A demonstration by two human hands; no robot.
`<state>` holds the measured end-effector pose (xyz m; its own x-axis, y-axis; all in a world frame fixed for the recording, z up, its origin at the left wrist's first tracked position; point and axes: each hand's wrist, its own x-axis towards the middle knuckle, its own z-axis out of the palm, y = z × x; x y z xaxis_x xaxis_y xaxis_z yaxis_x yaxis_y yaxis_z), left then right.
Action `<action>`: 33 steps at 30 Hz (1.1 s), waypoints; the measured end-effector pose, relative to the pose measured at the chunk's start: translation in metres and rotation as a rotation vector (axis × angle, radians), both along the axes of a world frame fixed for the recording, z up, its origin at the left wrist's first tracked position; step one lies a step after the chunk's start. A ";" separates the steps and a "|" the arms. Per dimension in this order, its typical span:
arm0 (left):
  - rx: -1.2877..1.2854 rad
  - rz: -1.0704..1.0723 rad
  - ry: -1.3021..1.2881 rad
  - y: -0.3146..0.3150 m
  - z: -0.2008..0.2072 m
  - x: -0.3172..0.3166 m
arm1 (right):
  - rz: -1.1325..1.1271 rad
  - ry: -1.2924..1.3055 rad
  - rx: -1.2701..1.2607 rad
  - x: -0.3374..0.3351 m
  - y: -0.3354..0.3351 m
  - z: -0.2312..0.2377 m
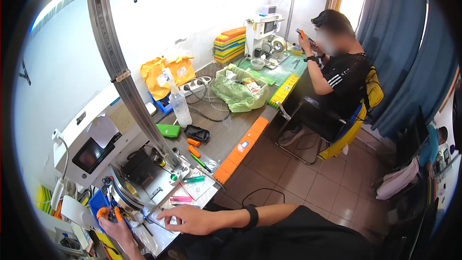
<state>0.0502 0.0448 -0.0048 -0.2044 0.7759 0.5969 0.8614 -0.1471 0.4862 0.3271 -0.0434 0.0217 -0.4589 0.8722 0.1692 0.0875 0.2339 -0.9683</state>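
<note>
At the lower left, my left hand [118, 228] has orange covers on two fingertips, which are spread apart beside the base of a white bench machine [91, 149]. Nothing shows between them. My right hand [190, 219], with a black band at the wrist, is curled over the bench's near edge. Its fingers close around the end of a thin dark rod-like tool [153, 221], whose exact kind is too small to make out. Just beyond this hand lie a pink lighter-shaped piece [181, 199] and a green one [194, 179]. A round metal wheel [126, 188] stands between machine and hands.
A ruled metal post [113, 58] rises from the bench. Farther along are a clear spray bottle [180, 108], a black tray [197, 133], a green bag [240, 89] and orange strips [243, 149] along the edge. Another person [339, 67] sits at the far end, holding a phone-like object.
</note>
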 end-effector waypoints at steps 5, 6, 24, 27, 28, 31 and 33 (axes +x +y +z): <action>0.039 0.055 0.086 0.001 0.002 0.006 | 0.113 0.031 -0.137 -0.026 -0.005 0.005; 0.076 0.066 0.126 0.002 -0.001 0.006 | 0.108 0.030 -0.132 -0.031 -0.005 0.003; 0.244 -0.071 0.045 0.000 -0.018 -0.019 | 0.068 0.106 -0.415 -0.072 0.015 -0.047; 0.269 -0.100 -0.034 -0.005 -0.010 -0.016 | 0.079 0.073 -0.396 -0.085 0.022 -0.050; 0.275 -0.107 -0.058 -0.007 -0.009 -0.015 | 0.095 0.060 -0.365 -0.089 0.024 -0.054; 0.288 -0.148 -0.143 -0.008 -0.001 -0.005 | 0.094 0.063 -0.356 -0.093 0.024 -0.059; 0.248 -0.113 -0.056 -0.008 0.012 0.011 | 0.081 0.086 -0.382 -0.093 0.021 -0.060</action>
<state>0.0611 0.0370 0.0075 -0.1633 0.6269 0.7618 0.8055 -0.3611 0.4698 0.2338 -0.0226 -0.0385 -0.5271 0.8414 -0.1192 -0.0017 -0.1414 -0.9900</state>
